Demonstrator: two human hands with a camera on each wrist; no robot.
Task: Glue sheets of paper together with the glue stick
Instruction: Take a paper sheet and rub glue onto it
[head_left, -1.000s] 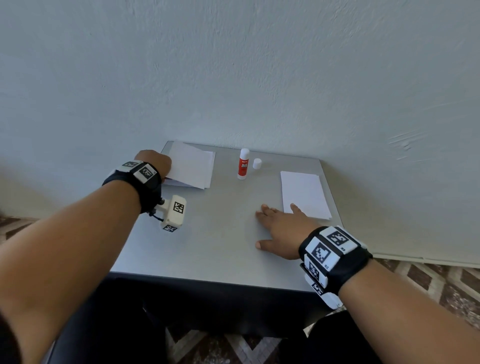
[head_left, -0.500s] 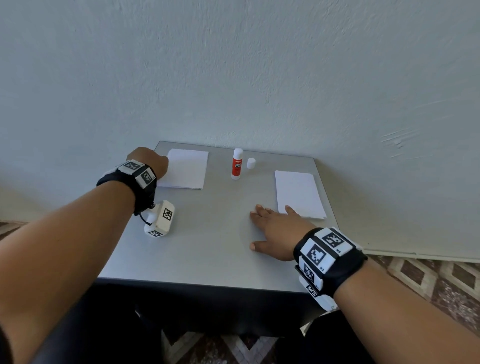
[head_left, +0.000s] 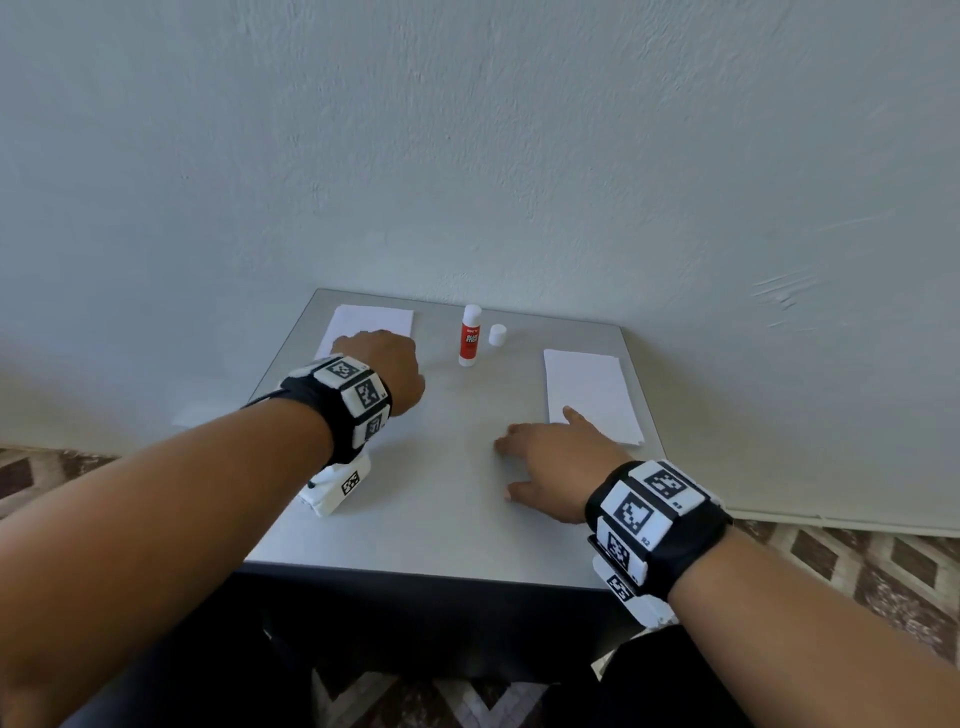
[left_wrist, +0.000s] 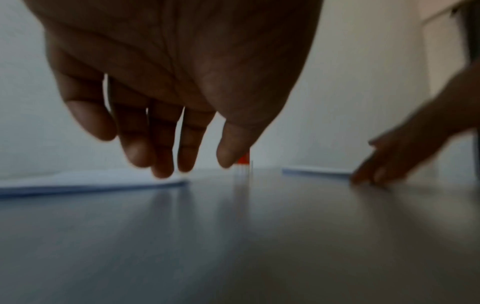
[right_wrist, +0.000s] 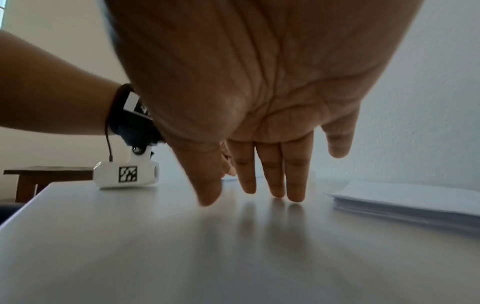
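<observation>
Two paper stacks are seen: the left stack (head_left: 370, 323) under the slack, empty left hand (head_left: 382, 366), the glue stick (head_left: 469, 336) upright just right; the right hand (head_left: 553, 460) lies flat, empty

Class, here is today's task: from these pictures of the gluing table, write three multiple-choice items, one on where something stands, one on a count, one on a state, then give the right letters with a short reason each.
1. Where does the loose white cap stand?
A. On the right-hand paper
B. Just right of the glue stick
C. Under the left hand

2. How many separate lots of white paper lie on the table?
A. One
B. Two
C. Four

3. What state is the glue stick in?
A. Upright with its cap off
B. Lying on its side
C. Held in the right hand

Answers:
1 B, the cap sits beside the stick near the wall.
2 B, the left paper and the right paper stack.
3 A, it stands alone; the left hand and right hand hold nothing.
</observation>
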